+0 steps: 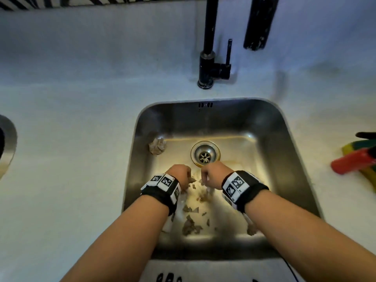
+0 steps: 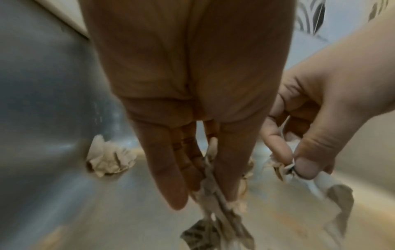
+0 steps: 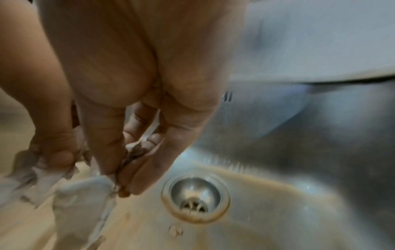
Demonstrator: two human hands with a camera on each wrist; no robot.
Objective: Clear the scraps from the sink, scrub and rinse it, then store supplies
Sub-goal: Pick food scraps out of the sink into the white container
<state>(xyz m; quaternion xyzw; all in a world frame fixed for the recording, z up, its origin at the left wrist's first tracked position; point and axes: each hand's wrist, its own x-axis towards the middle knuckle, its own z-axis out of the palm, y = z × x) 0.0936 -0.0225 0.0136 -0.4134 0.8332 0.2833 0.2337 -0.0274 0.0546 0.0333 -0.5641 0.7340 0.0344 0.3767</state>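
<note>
Scraps [image 1: 191,224] of torn, soggy paper lie scattered on the near floor of the steel sink [image 1: 293,151]. Left hand [image 1: 179,175] pinches a bunch of wet paper strips [image 2: 215,203] between fingers and thumb, low in the basin. Right hand [image 1: 214,174], just beside it, pinches another torn piece [image 3: 81,196]. Drain [image 1: 205,153] sits just beyond both hands. Crumpled paper ball [image 1: 157,146] rests in the far-left corner. Black faucet [image 1: 209,64] stands behind; sponge [image 1: 358,147] and red bottle [image 1: 350,162] lie on the counter [image 1: 81,119] to the right.

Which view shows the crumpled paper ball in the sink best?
The left wrist view: the crumpled paper ball sits close and unobstructed by the sink wall. The head view shows it small; the right wrist view misses it.
</note>
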